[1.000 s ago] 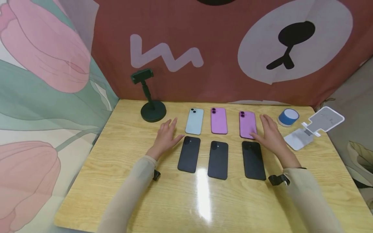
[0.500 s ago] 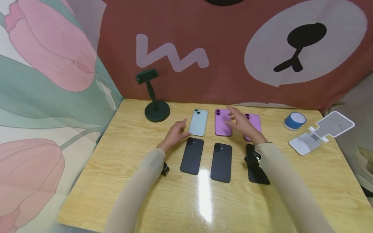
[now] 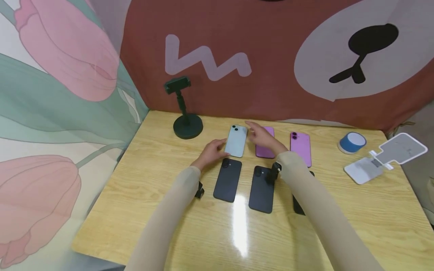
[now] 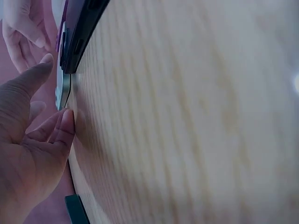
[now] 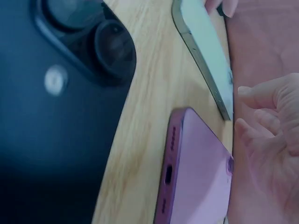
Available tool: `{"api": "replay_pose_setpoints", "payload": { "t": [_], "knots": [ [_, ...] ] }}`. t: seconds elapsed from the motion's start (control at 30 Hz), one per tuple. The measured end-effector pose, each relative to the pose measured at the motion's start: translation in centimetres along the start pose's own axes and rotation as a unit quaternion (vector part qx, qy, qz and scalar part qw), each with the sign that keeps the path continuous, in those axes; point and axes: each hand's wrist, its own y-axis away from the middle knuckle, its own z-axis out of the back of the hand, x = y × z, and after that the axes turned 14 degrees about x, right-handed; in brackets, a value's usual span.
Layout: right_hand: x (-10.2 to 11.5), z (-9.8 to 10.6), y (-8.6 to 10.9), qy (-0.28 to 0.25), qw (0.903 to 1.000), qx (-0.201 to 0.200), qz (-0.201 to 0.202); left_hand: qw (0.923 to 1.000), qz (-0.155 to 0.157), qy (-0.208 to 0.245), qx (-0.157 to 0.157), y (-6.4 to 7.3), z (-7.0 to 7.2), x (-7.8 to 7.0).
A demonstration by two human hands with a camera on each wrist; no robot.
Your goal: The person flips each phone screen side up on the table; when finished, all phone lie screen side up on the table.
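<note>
A light blue phone (image 3: 236, 141) lies back-up in the rear row. My left hand (image 3: 211, 153) is at its left side, fingertips at the edge and thumb near its lower corner. My right hand (image 3: 263, 138) hovers by the phone's upper right side, fingers loosely bent, partly covering a purple phone (image 3: 265, 152). Farther right lies a second purple phone (image 3: 301, 147). In front are a left black phone (image 3: 228, 181), a middle black phone (image 3: 261, 197) and a right black phone (image 3: 298, 203), the last mostly hidden by my right sleeve.
A dark green phone stand (image 3: 188, 127) with a round base stands at the back left. To the right are a blue and white cylinder (image 3: 352, 143) and a folding white-and-grey stand (image 3: 364, 171). A printed cloth (image 3: 271, 94) hangs behind the wooden table (image 3: 135, 210).
My right hand has moved left from the right purple phone, across the other one, to the light blue phone. My left hand has shifted right to the light blue phone's edge.
</note>
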Motion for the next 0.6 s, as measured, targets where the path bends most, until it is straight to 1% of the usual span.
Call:
{"api": "replay_pose_setpoints", "payload": {
  "t": [0.13,0.2,0.3,0.4,0.53,0.6],
  "knots": [
    [0.1,-0.5,-1.2,0.024,0.9994,0.021,-0.013,0.9999,0.001,0.0,0.016,-0.4,0.1,-0.1],
    [0.1,-0.8,-1.5,0.038,0.9986,0.024,-0.029,0.9996,0.006,-0.002,0.026,-0.7,0.0,0.0],
    [0.2,-1.1,-2.0,0.047,0.9969,0.024,-0.058,0.9993,0.013,-0.011,0.035,-1.0,0.0,0.0],
    [0.4,-1.1,-2.4,0.051,0.9949,0.026,-0.083,0.9984,0.016,-0.033,0.042,-1.3,-0.1,-0.1],
    [0.8,-0.8,-2.7,0.062,0.9926,0.04,-0.097,0.9958,0.021,-0.069,0.057,-1.7,-0.1,-0.3],
    [0.9,-0.7,-2.9,0.072,0.9911,0.047,-0.102,0.9946,0.022,-0.079,0.063,-1.7,-0.1,-0.3]
  ]
}}
